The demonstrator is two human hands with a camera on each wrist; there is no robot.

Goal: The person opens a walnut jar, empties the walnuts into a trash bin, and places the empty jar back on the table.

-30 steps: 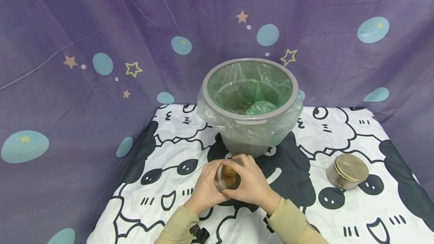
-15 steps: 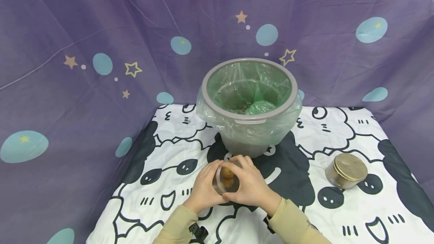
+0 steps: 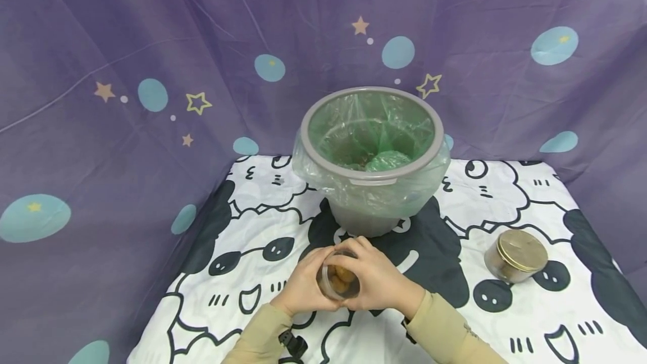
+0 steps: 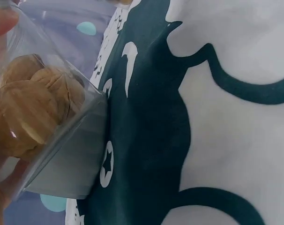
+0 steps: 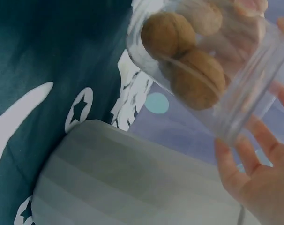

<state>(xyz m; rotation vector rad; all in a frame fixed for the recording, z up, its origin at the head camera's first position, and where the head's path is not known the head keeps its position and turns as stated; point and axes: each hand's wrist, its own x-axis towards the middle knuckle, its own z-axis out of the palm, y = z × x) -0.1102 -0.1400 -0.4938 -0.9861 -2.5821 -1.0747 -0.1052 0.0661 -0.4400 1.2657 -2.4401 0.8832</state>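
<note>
Both hands grip a clear jar (image 5: 245, 61) that is tilted in front of the bin, low over the cloth. Inside it are walnuts (image 3: 341, 278), bunched together and seen closely in the left wrist view (image 4: 25, 112). My left hand (image 3: 305, 282) holds the jar's left side, fingers round it. The right hand (image 3: 379, 277) is curved round the opposite side, with its fingers spread at the jar's end in the right wrist view. No lid shows on the held jar in the head view.
A grey bin (image 3: 371, 223) with a green plastic liner (image 3: 404, 117) stands just beyond the hands. To the right is a second jar with a gold lid (image 3: 523, 249). A black-and-white cartoon cloth (image 3: 242, 319) covers the table, with purple curtains behind.
The jar has turned in the hands, so its round end faces the head camera more. Both hands have come slightly nearer the body. The bin and gold-lidded jar stay put.
</note>
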